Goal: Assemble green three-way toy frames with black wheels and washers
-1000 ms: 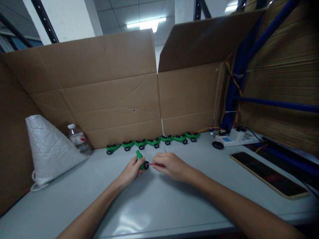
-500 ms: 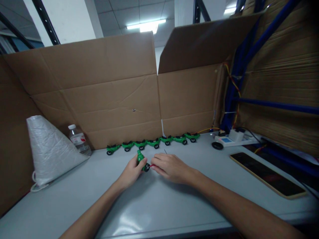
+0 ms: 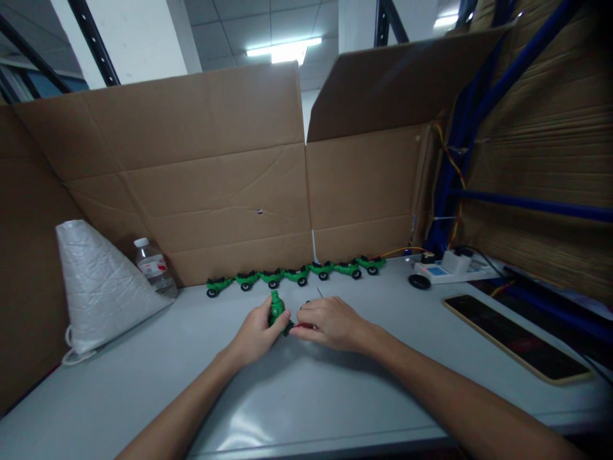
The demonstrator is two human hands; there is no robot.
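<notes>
My left hand (image 3: 256, 333) is closed around a small green toy car (image 3: 276, 308) with black wheels, held just above the grey table (image 3: 297, 409). My right hand (image 3: 328, 322) is pinched on a thin red tool (image 3: 301, 326) whose tip meets the car's underside. The two hands touch each other at the toy. A row of several finished green toy cars (image 3: 292, 276) stands along the cardboard wall behind my hands.
A white woven bag (image 3: 96, 287) and a water bottle (image 3: 153, 267) stand at the left. A power strip (image 3: 443, 269) with cables and a black roll of tape (image 3: 420, 281) sit at the right rear. A dark flat board (image 3: 517, 338) lies right. Cardboard walls (image 3: 215, 191) enclose the table.
The green car has turned more upright in my left hand, and my right hand with the red tool has closed in against it. The view shifted slightly.
</notes>
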